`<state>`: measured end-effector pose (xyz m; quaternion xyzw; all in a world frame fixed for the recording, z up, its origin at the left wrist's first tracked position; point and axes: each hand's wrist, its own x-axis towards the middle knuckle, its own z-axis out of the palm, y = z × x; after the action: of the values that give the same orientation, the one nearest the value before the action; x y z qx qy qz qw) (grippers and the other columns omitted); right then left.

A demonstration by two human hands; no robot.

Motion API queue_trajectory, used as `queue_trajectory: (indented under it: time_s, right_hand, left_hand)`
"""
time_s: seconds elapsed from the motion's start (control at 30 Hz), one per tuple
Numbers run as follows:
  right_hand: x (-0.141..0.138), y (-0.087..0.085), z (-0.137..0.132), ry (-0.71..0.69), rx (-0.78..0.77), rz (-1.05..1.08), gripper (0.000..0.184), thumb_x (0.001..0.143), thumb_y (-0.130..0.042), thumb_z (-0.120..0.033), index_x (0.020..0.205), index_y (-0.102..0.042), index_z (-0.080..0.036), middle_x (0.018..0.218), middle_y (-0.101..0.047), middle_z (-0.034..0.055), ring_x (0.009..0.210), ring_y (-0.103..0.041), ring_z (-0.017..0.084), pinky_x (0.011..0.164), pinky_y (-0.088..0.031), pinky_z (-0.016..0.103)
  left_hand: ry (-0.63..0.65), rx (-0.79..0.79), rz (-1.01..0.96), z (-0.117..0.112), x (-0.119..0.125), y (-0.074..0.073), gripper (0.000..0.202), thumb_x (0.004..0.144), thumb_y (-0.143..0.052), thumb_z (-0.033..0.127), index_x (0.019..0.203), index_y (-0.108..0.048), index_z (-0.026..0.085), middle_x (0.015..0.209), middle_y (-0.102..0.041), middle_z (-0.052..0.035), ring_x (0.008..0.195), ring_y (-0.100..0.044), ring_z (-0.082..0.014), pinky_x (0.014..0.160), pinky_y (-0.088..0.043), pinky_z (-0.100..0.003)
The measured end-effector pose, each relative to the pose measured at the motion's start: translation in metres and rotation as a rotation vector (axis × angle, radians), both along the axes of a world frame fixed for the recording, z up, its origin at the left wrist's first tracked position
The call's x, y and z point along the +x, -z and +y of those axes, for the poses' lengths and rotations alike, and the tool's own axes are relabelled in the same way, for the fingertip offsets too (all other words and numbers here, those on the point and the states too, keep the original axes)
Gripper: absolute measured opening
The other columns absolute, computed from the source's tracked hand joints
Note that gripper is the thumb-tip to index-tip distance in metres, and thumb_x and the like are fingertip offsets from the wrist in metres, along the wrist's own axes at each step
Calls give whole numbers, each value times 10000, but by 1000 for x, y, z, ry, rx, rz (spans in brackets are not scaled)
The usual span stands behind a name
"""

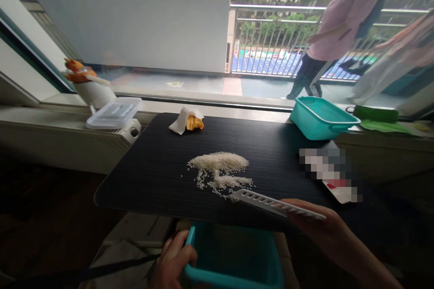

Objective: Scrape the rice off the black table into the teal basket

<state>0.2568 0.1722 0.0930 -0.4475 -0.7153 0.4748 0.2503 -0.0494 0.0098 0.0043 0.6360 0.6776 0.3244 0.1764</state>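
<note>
A loose pile of white rice (219, 161) lies on the dark wood-grain table (145, 176), with grains trailing toward the front edge. My right hand (313, 221) grips a flat white slotted plastic strip (266, 202), its far end touching the nearest grains. Below the table's front edge, my left hand (176, 255) is closed around the left rim of a teal plastic bin (233, 275). The dim inside of that bin shows no clear contents.
Crumpled tissue (180, 123) with an orange piece (195, 122) lies at the table's back. A second teal basket (313, 122) is at back right, near a partly blurred flat item (339, 192). A clear lidded box (115, 112) sits left. People walk beyond the window.
</note>
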Motion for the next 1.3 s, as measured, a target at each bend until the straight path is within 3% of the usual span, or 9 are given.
queue_trajectory:
  time_s: [0.27, 0.53, 0.63, 0.87, 1.07, 1.3]
  right_hand:
    - [11, 5, 0, 103, 49, 5, 247, 862, -680, -387, 1012, -802, -234, 1057, -790, 63, 995, -728, 317, 856, -610, 362]
    - [14, -7, -12, -104, -116, -13, 241, 911, -624, -378, 1004, -794, -234, 987, -797, 55, 863, -748, 254, 729, -612, 264]
    - [13, -10, -12, -110, -119, -3, 240, 920, -614, -373, 1013, -789, -238, 1006, -792, 51, 883, -740, 248, 758, -601, 259]
    - [0, 0, -3, -84, -76, 4, 282, 939, -579, -392, 1103, -753, -242, 1082, -770, 56, 1014, -703, 278, 851, -571, 315]
    - [-4, -10, -6, -208, -114, -23, 254, 949, -569, -367, 1007, -775, -230, 1016, -778, 46, 899, -721, 231, 770, -582, 265]
    - [-3, 5, 9, 55, 62, 5, 266, 900, -629, -396, 1040, -779, -226, 1080, -782, 61, 998, -718, 283, 855, -586, 318]
  left_hand:
    - [25, -16, 64, 0, -2, -4, 267, 545, -744, 121, 641, -519, 228, 1018, -647, -7, 856, -629, -194, 725, -526, -253]
    - [51, -78, 124, 1, -3, -7, 217, 587, -745, 148, 652, -551, 218, 989, -640, -25, 867, -630, -207, 746, -524, -280]
    - [48, -100, 114, 1, -1, -9, 216, 590, -739, 143, 644, -543, 215, 993, -635, -21, 871, -626, -206, 752, -518, -283]
    - [21, -51, 122, -2, -1, -9, 243, 570, -745, 131, 645, -532, 219, 1017, -647, -16, 891, -634, -208, 760, -520, -277]
    - [15, -54, 129, -6, -7, -5, 224, 573, -743, 120, 662, -562, 220, 1100, -639, -32, 942, -630, -212, 784, -538, -271]
    - [13, 5, 124, -1, -8, -4, 272, 540, -771, 123, 650, -543, 223, 1055, -653, -10, 890, -641, -197, 767, -526, -259]
